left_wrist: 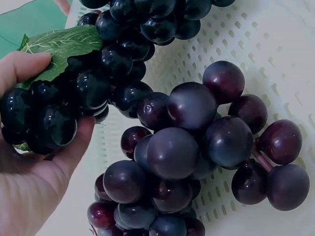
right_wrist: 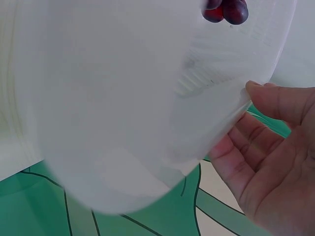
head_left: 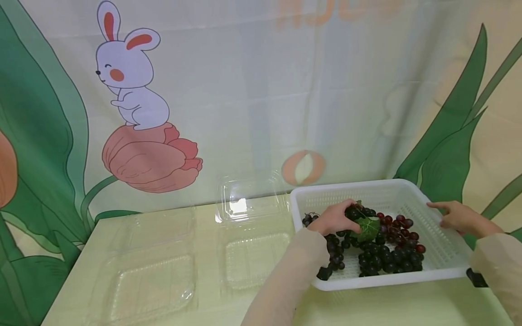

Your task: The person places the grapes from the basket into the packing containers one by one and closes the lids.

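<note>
My left hand reaches into a white plastic basket and grips a bunch of black grapes. A green leaf on that bunch lies under the thumb. Beside it in the left wrist view is a dusky purple bunch of grapes. More black grapes and a red bunch of grapes lie in the basket. My right hand holds the basket's right rim, its thumb on the inside and the fingers curled beneath the outer edge.
Two clear plastic clamshell boxes stand with lids raised left of the basket: one nearer box at the left, another box in the middle. A printed curtain with a rabbit hangs behind the pale green table.
</note>
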The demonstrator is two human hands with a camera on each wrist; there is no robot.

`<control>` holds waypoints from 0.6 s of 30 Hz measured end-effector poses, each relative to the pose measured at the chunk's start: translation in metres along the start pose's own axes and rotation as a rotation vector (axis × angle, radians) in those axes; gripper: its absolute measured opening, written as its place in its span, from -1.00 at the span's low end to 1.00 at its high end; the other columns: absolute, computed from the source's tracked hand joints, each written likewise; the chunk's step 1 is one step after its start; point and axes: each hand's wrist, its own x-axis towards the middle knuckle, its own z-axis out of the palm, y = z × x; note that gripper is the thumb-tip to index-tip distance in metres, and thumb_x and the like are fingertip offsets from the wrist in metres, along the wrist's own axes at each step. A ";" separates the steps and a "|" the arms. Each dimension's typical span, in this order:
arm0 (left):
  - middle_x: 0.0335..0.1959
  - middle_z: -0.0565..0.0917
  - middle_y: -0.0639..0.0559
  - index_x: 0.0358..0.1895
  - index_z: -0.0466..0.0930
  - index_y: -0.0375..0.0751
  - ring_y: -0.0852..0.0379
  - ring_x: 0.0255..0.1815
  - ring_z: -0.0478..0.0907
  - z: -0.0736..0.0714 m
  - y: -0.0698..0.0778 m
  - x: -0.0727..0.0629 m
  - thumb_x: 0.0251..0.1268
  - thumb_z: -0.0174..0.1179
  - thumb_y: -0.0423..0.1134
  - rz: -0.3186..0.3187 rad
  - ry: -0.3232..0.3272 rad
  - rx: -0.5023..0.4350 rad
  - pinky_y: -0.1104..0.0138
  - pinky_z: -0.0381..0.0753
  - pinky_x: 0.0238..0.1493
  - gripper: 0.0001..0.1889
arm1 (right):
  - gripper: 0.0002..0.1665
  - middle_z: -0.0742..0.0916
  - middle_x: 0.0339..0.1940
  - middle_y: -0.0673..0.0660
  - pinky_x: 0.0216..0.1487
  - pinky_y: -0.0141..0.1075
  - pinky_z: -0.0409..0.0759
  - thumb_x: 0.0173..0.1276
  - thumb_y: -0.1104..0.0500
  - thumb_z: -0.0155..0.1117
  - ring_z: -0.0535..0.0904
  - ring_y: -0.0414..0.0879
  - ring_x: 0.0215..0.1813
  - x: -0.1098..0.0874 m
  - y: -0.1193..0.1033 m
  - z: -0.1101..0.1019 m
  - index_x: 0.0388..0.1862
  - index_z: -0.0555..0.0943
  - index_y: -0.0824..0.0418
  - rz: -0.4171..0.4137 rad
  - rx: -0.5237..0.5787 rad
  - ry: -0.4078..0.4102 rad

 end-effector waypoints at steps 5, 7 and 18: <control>0.26 0.31 0.12 0.16 0.31 0.18 0.08 0.21 0.31 -0.002 0.001 -0.001 -0.12 0.34 -0.20 -0.002 0.006 0.002 0.29 0.45 -0.08 -0.34 | -0.24 0.48 -0.14 0.54 -0.56 -0.28 0.40 0.08 0.41 0.03 0.44 -0.12 -0.42 0.000 -0.002 0.000 0.25 0.00 0.54 0.007 0.003 0.003; 0.26 0.31 0.12 0.16 0.31 0.18 0.08 0.21 0.30 -0.002 0.001 -0.002 -0.12 0.34 -0.20 -0.007 0.008 -0.001 0.29 0.45 -0.07 -0.34 | -0.24 0.48 -0.15 0.53 -0.56 -0.28 0.39 0.07 0.41 0.03 0.44 -0.12 -0.43 0.000 -0.002 0.000 0.25 0.00 0.54 0.009 0.004 0.005; 0.30 0.25 0.12 0.21 0.26 0.20 0.06 0.24 0.27 -0.005 0.002 -0.004 -0.10 0.34 -0.19 -0.027 0.019 -0.036 0.25 0.44 -0.01 -0.30 | -0.24 0.53 -0.25 0.42 -0.61 -0.32 0.34 0.07 0.41 0.00 0.36 -0.15 -0.57 0.001 -0.001 0.001 0.26 0.00 0.54 0.005 0.007 0.005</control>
